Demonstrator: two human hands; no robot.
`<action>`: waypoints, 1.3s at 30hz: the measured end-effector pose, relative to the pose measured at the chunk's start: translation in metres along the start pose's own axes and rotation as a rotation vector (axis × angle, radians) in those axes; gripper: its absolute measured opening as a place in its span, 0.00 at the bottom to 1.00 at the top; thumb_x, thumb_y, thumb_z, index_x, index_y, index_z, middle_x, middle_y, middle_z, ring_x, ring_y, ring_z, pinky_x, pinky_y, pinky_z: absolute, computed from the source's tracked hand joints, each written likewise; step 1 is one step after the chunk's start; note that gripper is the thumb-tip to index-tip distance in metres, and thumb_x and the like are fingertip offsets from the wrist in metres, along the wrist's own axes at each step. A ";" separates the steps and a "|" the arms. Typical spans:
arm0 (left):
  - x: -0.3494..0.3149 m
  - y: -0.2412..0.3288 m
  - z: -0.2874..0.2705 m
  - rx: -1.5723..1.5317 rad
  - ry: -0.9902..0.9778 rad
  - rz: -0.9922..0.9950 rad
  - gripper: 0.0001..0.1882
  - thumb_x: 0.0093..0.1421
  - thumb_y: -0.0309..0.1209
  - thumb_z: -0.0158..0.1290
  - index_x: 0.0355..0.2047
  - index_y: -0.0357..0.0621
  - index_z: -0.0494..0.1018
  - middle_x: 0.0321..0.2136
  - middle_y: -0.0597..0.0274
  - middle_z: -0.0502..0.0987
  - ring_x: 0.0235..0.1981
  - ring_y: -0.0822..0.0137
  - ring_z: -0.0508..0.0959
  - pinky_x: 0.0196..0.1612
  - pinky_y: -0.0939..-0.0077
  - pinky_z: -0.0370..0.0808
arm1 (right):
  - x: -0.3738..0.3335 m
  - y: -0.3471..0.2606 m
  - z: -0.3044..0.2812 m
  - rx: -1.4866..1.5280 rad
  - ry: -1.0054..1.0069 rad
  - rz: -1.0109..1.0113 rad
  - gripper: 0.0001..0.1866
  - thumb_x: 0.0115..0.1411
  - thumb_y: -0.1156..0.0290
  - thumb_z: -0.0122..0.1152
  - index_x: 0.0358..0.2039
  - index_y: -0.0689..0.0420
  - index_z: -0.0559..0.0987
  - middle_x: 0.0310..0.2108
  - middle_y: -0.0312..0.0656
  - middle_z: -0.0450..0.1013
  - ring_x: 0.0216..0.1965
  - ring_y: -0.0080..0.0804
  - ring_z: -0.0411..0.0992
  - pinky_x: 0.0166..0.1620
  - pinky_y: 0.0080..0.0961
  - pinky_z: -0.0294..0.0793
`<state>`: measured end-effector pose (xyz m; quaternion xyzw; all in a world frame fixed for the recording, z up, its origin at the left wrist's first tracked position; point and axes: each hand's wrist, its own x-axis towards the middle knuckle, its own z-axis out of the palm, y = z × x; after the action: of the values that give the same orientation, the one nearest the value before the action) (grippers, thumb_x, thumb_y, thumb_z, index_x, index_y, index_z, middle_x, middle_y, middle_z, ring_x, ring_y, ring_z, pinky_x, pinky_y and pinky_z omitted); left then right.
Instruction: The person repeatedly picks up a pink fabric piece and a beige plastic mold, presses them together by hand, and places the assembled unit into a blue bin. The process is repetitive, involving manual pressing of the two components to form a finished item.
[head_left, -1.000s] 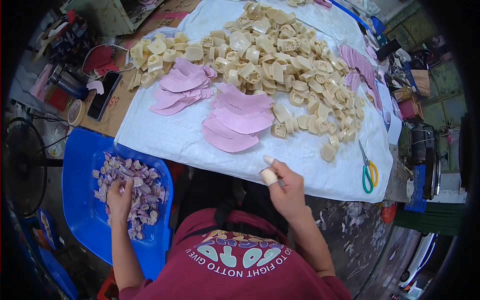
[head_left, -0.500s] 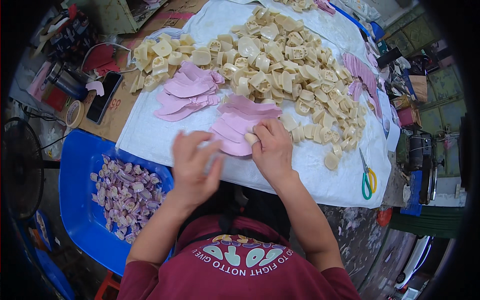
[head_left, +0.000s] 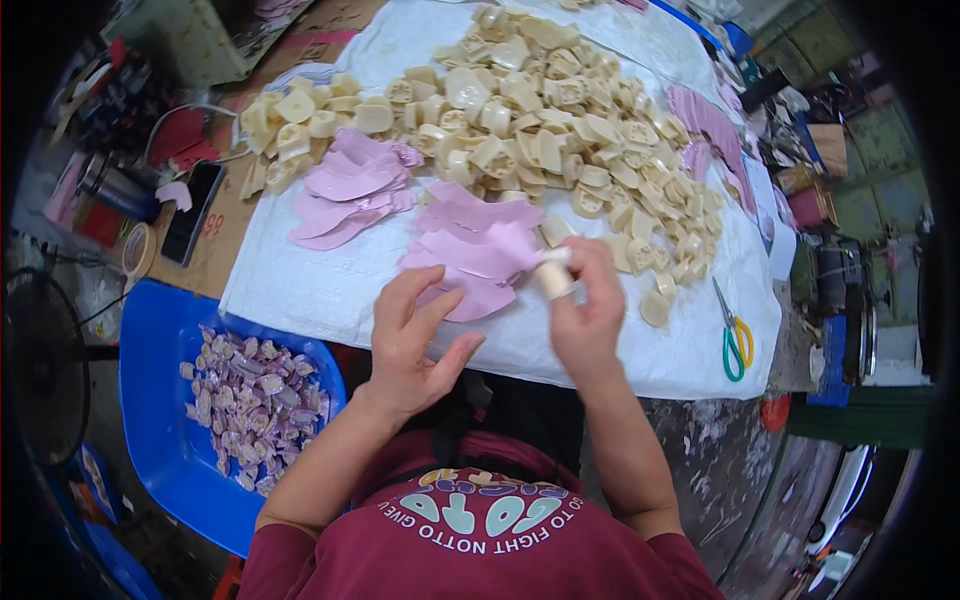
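A cream moulded block that looks like a shoe heel [head_left: 554, 279] is held in my right hand [head_left: 590, 315], closed round it beside the pink pieces. A blurred pink strip [head_left: 515, 243] reaches from the pile to the block; I cannot tell if it is stuck to it. My left hand [head_left: 410, 350] is open and holds nothing, fingers spread, just in front of the near pile of curved pink sheet pieces [head_left: 460, 270]. Another pile of pink pieces [head_left: 350, 190] lies to its left. Behind them spreads a big heap of cream heels [head_left: 540, 110].
A blue basin [head_left: 150, 400] of purple-covered pieces [head_left: 260, 405] stands at lower left. Scissors [head_left: 737, 340] with green and yellow handles lie on the white sheet [head_left: 660, 360] at right. A phone [head_left: 192, 213] and tape roll [head_left: 143, 250] sit at left; a fan [head_left: 40, 365] stands nearby.
My right hand has moved right and slightly down with the cream heel, off the pink pile. My left hand has shifted right and down. The view has shifted slightly.
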<state>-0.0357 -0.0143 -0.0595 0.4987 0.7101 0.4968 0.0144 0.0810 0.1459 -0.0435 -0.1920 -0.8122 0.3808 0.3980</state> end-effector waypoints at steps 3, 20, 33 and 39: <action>0.006 0.012 0.012 -0.637 -0.134 -0.446 0.17 0.58 0.32 0.56 0.44 0.35 0.74 0.45 0.52 0.76 0.45 0.62 0.76 0.48 0.67 0.72 | -0.019 -0.014 0.004 -0.133 -0.107 -0.171 0.10 0.47 0.82 0.58 0.32 0.62 0.74 0.37 0.49 0.71 0.38 0.46 0.71 0.41 0.35 0.71; 0.024 0.017 -0.004 -1.166 -0.171 -0.812 0.20 0.65 0.37 0.43 0.46 0.30 0.71 0.46 0.44 0.75 0.45 0.57 0.78 0.45 0.67 0.80 | -0.016 0.045 -0.066 -0.608 -0.228 -0.042 0.22 0.41 0.84 0.55 0.42 0.62 0.73 0.50 0.46 0.67 0.51 0.45 0.65 0.51 0.39 0.64; 0.059 -0.006 0.011 -1.218 0.012 -0.850 0.20 0.68 0.38 0.39 0.49 0.32 0.68 0.45 0.48 0.74 0.45 0.57 0.78 0.46 0.66 0.79 | -0.020 0.023 -0.078 -0.782 -0.282 -0.025 0.21 0.42 0.77 0.62 0.41 0.59 0.73 0.52 0.47 0.68 0.57 0.48 0.61 0.59 0.52 0.54; 0.059 -0.004 0.004 -1.197 0.001 -0.822 0.20 0.68 0.38 0.40 0.48 0.33 0.69 0.45 0.49 0.75 0.44 0.57 0.78 0.42 0.65 0.81 | -0.020 -0.001 -0.027 -0.478 -0.399 -0.263 0.20 0.42 0.79 0.57 0.40 0.58 0.75 0.54 0.44 0.68 0.60 0.46 0.59 0.62 0.56 0.50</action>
<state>-0.0653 0.0311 -0.0363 0.0980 0.4468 0.7548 0.4702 0.1146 0.1454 -0.0424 -0.0950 -0.9583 0.1551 0.2206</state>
